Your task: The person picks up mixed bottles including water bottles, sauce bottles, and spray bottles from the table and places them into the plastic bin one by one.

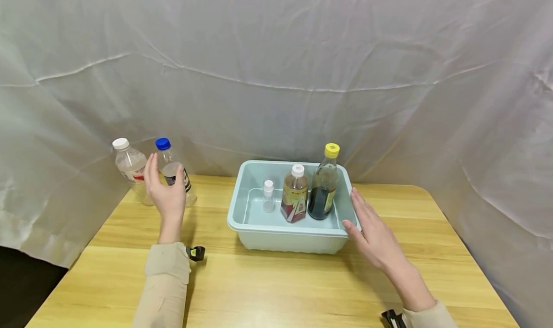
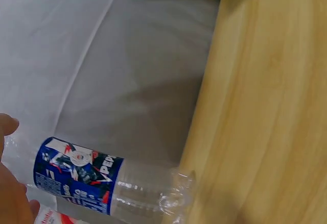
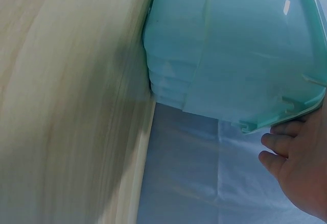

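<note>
My left hand is raised at the left, thumb and fingers spread in front of a clear plastic Pepsi bottle with a blue cap. Whether it touches the bottle, I cannot tell. Just left of that stands a clear bottle with a white cap, partly behind the hand. On the right, my right hand rests with straight fingers along the right rim of a pale blue plastic bin. Inside the bin stand a small white-capped bottle, a labelled drink bottle and a yellow-capped bottle of dark liquid.
All of this is on a wooden table. A grey cloth hangs behind the table and along its sides. Each forearm wears a dark wrist device, seen on the left wrist and right wrist.
</note>
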`<move>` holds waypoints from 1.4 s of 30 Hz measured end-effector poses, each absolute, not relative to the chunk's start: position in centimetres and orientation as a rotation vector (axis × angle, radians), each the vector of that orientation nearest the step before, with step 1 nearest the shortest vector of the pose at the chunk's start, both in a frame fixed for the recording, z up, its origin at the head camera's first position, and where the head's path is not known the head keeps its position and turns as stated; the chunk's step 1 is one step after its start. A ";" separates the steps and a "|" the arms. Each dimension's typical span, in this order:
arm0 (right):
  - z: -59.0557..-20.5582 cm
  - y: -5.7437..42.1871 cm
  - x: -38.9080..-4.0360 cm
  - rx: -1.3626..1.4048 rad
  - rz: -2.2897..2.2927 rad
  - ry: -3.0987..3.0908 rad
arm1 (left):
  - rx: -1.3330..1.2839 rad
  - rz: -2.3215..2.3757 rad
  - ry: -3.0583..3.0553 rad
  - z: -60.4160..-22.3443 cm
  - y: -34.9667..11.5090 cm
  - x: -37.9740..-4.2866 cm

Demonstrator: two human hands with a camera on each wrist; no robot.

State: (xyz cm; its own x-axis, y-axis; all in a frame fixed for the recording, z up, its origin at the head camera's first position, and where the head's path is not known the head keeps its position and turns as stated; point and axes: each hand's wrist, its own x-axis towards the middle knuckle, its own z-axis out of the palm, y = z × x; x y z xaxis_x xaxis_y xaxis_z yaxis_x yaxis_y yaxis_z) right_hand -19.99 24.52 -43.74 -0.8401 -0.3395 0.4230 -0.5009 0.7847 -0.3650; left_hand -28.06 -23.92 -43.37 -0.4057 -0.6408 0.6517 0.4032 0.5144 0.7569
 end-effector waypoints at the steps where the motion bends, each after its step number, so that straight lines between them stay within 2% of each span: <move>1: -43.7 24.5 -20.0 0.641 0.676 -2.641 | 0.214 -1.156 -1.633 -43.4 -24.0 -28.1; 26: -43.8 24.5 -20.2 0.639 0.652 -2.637 | 0.300 -1.204 -1.708 -44.8 -24.5 -28.1; 42: -43.8 24.5 -20.0 0.631 0.667 -2.629 | 0.191 -1.161 -1.614 -42.5 -22.3 -27.8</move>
